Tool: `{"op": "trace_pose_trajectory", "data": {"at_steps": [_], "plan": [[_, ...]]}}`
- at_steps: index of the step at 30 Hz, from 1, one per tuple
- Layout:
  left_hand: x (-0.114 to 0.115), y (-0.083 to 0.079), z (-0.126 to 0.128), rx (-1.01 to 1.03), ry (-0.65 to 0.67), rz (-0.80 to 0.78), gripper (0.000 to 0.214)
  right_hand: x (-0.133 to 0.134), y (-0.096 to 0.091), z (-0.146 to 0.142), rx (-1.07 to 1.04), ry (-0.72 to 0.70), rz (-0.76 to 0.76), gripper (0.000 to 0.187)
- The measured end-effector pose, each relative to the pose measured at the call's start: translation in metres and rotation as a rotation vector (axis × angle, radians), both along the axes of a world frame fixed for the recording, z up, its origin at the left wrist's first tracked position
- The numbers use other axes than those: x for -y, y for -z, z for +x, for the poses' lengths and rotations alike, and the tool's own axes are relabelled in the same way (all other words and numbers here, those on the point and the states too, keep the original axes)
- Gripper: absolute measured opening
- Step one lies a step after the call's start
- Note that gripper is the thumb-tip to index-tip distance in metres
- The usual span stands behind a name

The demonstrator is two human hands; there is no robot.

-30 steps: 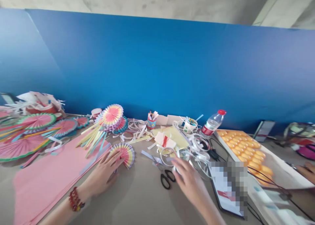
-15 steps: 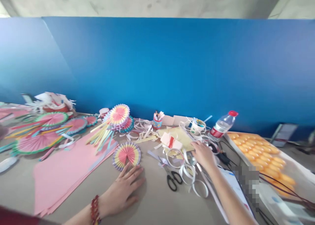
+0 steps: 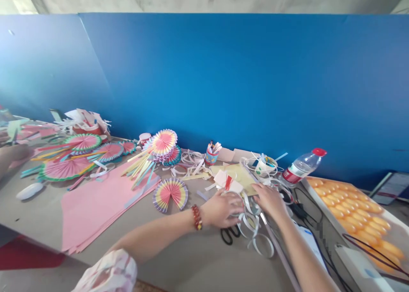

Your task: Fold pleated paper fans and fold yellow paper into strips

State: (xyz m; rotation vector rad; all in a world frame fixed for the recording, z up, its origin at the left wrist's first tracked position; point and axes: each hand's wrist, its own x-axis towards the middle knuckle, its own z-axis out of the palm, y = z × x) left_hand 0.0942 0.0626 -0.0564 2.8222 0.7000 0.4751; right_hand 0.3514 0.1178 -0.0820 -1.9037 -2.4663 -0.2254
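Note:
My left hand [image 3: 222,209] reaches over the paper strips, fingers extended and slightly blurred, just above black-handled scissors [image 3: 227,237] that it partly covers. My right hand [image 3: 270,201] rests at the edge of a yellow paper sheet [image 3: 246,179], its fingertips among curled white strips [image 3: 263,246]; I see nothing clearly gripped. A folded white paper piece with a red mark [image 3: 227,182] lies just beyond my left hand. Left of my hands is a pleated pink, yellow and purple paper fan [image 3: 170,194], spread nearly into a full circle with a gap at the bottom.
Pink paper sheets [image 3: 92,215] and several pleated fans [image 3: 67,169] cover the left side. A pen cup [image 3: 211,154] stands against the blue partition [image 3: 204,79]. To the right are a water bottle [image 3: 302,167], cables and a tray of orange pieces [image 3: 351,211]. Another person's arm [image 3: 12,155] shows far left.
My left hand has moved right, from beside the pleated fan to above the scissors. My right hand stays at the yellow paper and strips. The view has shifted left.

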Motion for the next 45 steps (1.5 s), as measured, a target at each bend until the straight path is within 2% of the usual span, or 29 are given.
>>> {"op": "trace_pose_trajectory", "data": {"at_steps": [3,6,9,12,16,20,25,30,35,38,45], "plan": [[-0.032,0.0,0.041,-0.04,-0.123,0.011,0.032,0.002,-0.005,-0.001,0.004,0.005,-0.033,0.035],[-0.052,0.002,0.071,-0.046,-0.223,0.014,0.033,0.004,-0.01,-0.004,0.004,0.005,-0.042,0.025],[-0.065,0.007,0.09,-0.082,-0.345,0.003,0.029,0.003,-0.013,-0.006,-0.003,-0.012,-0.041,0.019],[-0.072,0.013,0.1,-0.126,-0.404,-0.008,0.027,0.001,-0.014,-0.003,-0.03,-0.037,-0.038,0.02],[-0.075,0.02,0.101,-0.171,-0.423,-0.018,0.031,-0.003,-0.012,0.004,-0.105,-0.052,-0.044,0.024],[-0.074,0.025,0.095,-0.167,-0.411,-0.025,0.035,-0.005,-0.007,0.008,-0.203,-0.012,-0.046,0.03],[-0.075,0.025,0.087,-0.114,-0.395,-0.04,0.03,-0.005,-0.003,0.01,-0.346,0.04,-0.046,0.036],[-0.071,0.023,0.087,-0.071,-0.431,-0.031,0.04,-0.002,-0.007,0.01,-0.447,0.085,-0.049,0.039],[-0.071,0.025,0.095,-0.074,-0.456,-0.025,0.031,-0.008,-0.007,0.009,-0.469,0.149,-0.107,0.023],[-0.071,0.027,0.097,-0.083,-0.453,-0.018,0.026,-0.016,-0.006,0.009,-0.462,0.192,-0.151,0.03],[-0.07,0.03,0.097,-0.097,-0.46,0.001,0.026,-0.029,-0.011,0.007,-0.448,0.275,-0.205,0.029]]}}
